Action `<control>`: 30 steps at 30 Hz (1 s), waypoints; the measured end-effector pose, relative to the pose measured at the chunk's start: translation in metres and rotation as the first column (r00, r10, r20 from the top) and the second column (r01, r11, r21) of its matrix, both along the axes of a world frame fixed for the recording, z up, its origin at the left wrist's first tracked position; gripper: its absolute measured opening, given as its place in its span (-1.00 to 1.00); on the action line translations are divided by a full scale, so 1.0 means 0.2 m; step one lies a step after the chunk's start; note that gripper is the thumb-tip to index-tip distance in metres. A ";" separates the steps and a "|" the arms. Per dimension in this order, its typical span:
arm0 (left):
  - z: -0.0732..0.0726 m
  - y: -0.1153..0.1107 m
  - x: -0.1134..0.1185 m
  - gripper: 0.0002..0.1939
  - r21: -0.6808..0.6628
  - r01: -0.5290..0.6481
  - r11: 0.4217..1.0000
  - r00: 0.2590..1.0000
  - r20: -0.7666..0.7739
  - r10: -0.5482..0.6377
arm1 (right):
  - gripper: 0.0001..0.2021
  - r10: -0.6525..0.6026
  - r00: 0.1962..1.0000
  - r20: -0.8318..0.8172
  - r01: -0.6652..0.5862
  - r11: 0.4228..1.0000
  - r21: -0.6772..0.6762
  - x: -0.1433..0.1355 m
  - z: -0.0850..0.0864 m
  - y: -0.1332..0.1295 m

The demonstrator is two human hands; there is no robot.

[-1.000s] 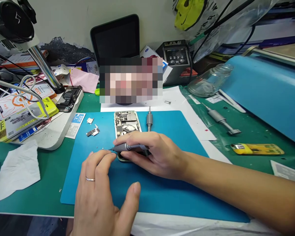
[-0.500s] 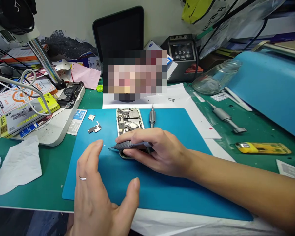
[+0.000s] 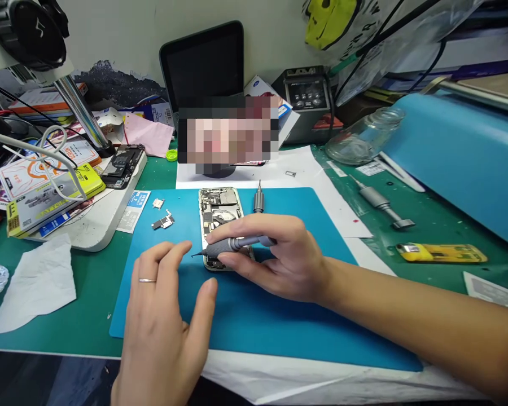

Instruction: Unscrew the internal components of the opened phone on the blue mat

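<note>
Between thumb and fingers my right hand (image 3: 275,256) grips a grey precision screwdriver (image 3: 222,247), held nearly level with its tip pointing left. A tiny dark speck, perhaps a screw, shows at the tip. Beneath the hand lies an opened phone (image 3: 220,206) with its inner parts bare; its lower part is partly covered by my fingers and the tool. My left hand (image 3: 167,316), a ring on one finger, is held over the blue mat (image 3: 279,327) with thumb and fingers apart and nothing in it. Small metal phone parts (image 3: 164,221) rest on the mat left of the phone.
A second screwdriver (image 3: 258,200) stands behind the phone, and another grey screwdriver (image 3: 379,203) lies at the right by a glass jar (image 3: 366,138). A yellow tool (image 3: 442,253) is farther right. Left are a boxed battery (image 3: 51,200), a white stand (image 3: 97,237) and crumpled tissue (image 3: 38,287).
The screwdriver in my right hand has moved slightly right, now over the phone's lower left edge. My left hand's fingers have curled in and its thumb has shifted left and up.
</note>
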State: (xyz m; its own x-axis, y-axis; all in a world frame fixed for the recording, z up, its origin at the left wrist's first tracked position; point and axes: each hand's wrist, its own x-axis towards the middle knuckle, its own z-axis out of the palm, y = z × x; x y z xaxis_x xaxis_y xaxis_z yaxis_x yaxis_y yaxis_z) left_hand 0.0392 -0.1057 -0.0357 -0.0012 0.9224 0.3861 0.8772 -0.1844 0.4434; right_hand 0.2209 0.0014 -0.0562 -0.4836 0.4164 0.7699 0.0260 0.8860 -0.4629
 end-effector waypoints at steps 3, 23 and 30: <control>0.01 0.03 -0.01 -0.67 -0.034 0.021 0.999 1.000 -0.014 -0.021 | -0.47 0.007 0.996 -0.084 -0.005 1.000 0.019 0.00 0.00 0.00; 0.01 0.12 0.00 -0.94 -0.034 0.101 0.994 0.995 0.027 -0.100 | -0.55 -0.046 0.973 -0.228 -0.028 0.950 -0.312 -0.03 -0.01 0.03; -0.01 0.11 -0.01 -0.92 0.001 0.126 0.992 0.992 0.013 -0.126 | -0.53 -0.012 0.975 -0.224 -0.038 0.974 -0.221 -0.03 -0.01 0.02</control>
